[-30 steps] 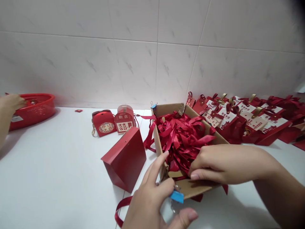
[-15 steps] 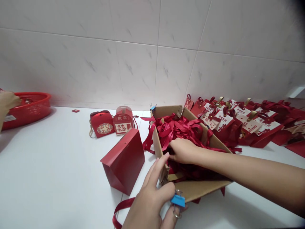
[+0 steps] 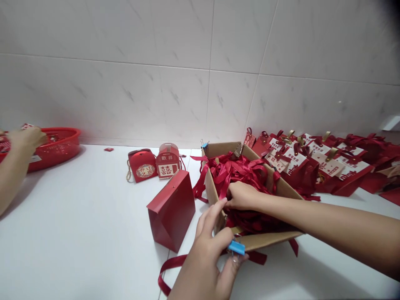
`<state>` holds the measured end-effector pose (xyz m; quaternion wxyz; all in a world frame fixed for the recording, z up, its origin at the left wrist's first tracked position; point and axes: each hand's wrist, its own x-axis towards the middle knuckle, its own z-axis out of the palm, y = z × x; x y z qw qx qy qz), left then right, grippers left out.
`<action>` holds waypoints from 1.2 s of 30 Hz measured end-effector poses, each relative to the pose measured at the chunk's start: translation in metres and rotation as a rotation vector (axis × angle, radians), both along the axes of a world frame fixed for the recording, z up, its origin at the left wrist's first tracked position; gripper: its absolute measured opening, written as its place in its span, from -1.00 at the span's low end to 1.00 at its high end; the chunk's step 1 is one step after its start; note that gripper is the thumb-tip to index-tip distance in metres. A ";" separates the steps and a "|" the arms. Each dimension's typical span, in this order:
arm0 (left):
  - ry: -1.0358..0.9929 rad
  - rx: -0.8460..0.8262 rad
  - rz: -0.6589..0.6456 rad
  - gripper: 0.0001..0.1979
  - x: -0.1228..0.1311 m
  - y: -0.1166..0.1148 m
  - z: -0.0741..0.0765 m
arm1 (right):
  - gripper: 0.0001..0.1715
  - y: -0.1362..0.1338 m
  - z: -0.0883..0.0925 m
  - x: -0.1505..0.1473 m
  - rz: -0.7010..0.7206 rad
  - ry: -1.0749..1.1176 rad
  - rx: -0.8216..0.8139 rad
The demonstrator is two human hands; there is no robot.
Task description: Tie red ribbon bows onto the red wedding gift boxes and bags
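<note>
A cardboard box (image 3: 265,241) full of tangled red satin ribbons (image 3: 240,168) stands in front of me. My left hand (image 3: 208,250) grips its near left corner, the thumb beside a blue binder clip (image 3: 236,247) on the rim and the fingers along the left wall. A loop of dark red ribbon (image 3: 170,263) comes out from under this hand. Inside the box, my right hand (image 3: 242,196) is curled closed among the ribbons near the left wall, its fingertips partly hidden. Just left of the box, a plain red paper gift box (image 3: 173,212) stands on the table.
Two small printed red boxes, a rounded one (image 3: 142,166) and a handled one (image 3: 168,162), stand near the tiled wall. Many red gift bags (image 3: 295,164) crowd the right side. At far left, another person's hand (image 3: 26,137) is over a red plastic basket (image 3: 59,156).
The view has shifted slightly left, so most things sit farther right. The other person's arm shows more over the basket. My hands keep nearly the same places at the box.
</note>
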<state>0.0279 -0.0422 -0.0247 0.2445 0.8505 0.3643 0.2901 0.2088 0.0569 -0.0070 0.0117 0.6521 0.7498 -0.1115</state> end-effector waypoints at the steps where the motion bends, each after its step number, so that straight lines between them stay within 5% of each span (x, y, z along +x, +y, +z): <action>1: -0.003 -0.007 -0.005 -0.84 0.000 -0.001 -0.001 | -0.71 0.000 -0.001 0.000 -0.003 0.012 -0.001; 12: -0.046 -0.012 0.005 -0.90 0.001 -0.004 0.000 | -0.88 0.012 0.000 0.003 0.022 0.364 0.129; 19: -0.064 -0.021 0.003 -0.91 0.001 -0.001 -0.004 | -0.80 0.002 0.050 0.021 -0.066 0.794 0.237; 22: -0.071 -0.016 -0.011 -0.89 0.002 0.001 -0.006 | -0.84 -0.011 0.072 0.034 -0.061 1.252 0.065; 24: -0.077 -0.016 -0.014 -0.88 0.002 0.002 -0.006 | -0.86 -0.019 0.081 0.041 -0.053 1.374 -0.039; 27: -0.083 -0.035 0.000 -0.86 0.002 0.001 -0.004 | -0.85 -0.029 0.087 0.052 -0.105 1.214 0.069; 33: -0.081 -0.063 0.015 -0.82 0.003 -0.003 -0.002 | -0.63 -0.053 0.081 0.073 -0.073 0.501 0.739; 36: -0.087 -0.058 0.034 -0.83 0.003 -0.003 -0.003 | -0.73 -0.066 0.077 0.072 0.033 0.446 0.765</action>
